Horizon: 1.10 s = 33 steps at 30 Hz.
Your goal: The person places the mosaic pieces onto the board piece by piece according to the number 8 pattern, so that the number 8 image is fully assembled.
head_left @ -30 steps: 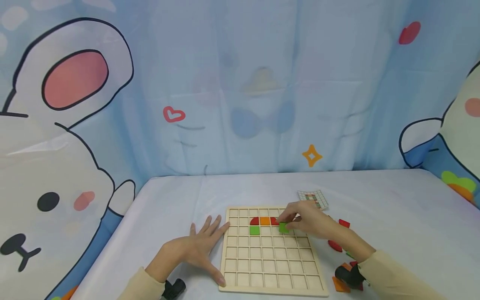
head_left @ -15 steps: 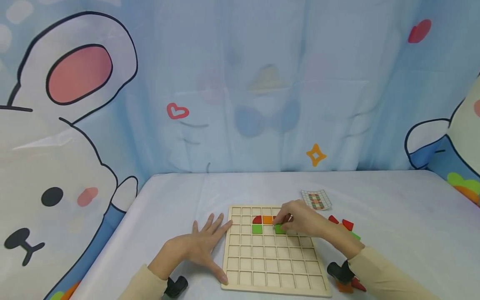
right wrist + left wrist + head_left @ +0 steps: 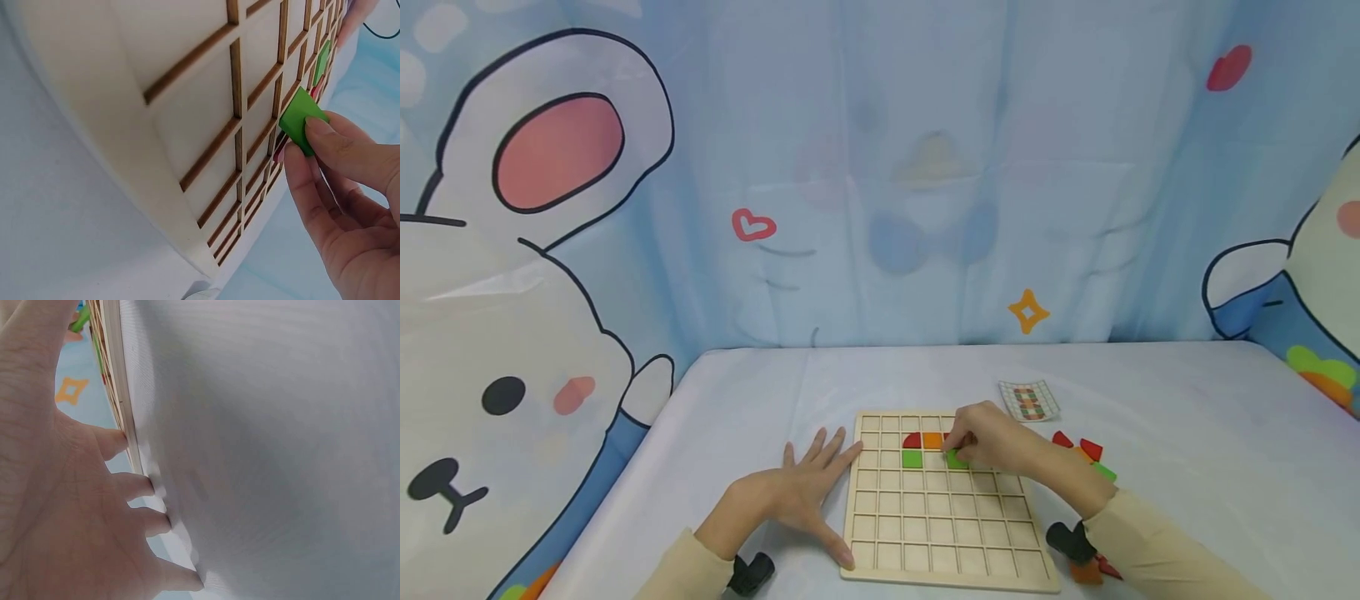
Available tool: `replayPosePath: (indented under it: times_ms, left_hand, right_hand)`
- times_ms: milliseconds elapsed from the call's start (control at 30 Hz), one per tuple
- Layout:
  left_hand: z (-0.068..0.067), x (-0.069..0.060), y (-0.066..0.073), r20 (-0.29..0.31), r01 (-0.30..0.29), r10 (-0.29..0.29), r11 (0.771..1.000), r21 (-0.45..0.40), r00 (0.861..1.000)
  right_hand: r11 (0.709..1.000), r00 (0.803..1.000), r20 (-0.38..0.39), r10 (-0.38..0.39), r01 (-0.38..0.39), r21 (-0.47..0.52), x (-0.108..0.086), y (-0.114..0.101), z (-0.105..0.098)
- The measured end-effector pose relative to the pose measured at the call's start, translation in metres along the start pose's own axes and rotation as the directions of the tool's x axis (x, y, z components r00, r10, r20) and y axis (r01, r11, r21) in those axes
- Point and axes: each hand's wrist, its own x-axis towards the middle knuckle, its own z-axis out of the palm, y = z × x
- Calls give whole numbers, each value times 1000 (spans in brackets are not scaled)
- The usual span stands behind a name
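Observation:
My right hand (image 3: 1000,440) pinches a green square tile (image 3: 299,119) between thumb and fingers. The tile is over the wooden grid board (image 3: 936,510), tilted to its surface in the right wrist view. In the board's upper rows sit a red rounded tile (image 3: 912,441), an orange square tile (image 3: 932,441) and another green square tile (image 3: 912,459). A further red tile beside the orange one is mostly hidden by my right fingers. My left hand (image 3: 805,493) lies with fingers spread at the board's left edge, thumb and index fingertip touching it.
A small card with a coloured grid pattern (image 3: 1028,402) lies behind the board on the white tablecloth (image 3: 1210,467). Loose red, orange and green tiles (image 3: 1092,450) lie right of the board, some under my right forearm. A printed blue curtain (image 3: 820,167) hangs behind.
My right hand has moved slightly left with the green tile, mostly in the first half second. My left hand stays at the board's edge. The view has shifted a little.

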Motion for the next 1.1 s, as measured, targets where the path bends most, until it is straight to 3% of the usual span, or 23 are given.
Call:
replayPosePath:
  times_ms: [400,833,1100]
  left_hand:
    - [1,0,0,-2,-9,9,1000,2,1000]
    - [-1,0,-1,5,-8,8,1000,3,1000]
    - [-1,-1,0,9,-3,3,1000,3,1000]
  right_hand:
    - [996,1000,-2,23,-23,-87,2,-4,4]
    - [985,993,19,118,-114,-129,5,-13,5]
    - [978,996,37,84,-75,-195,6,-15,7]
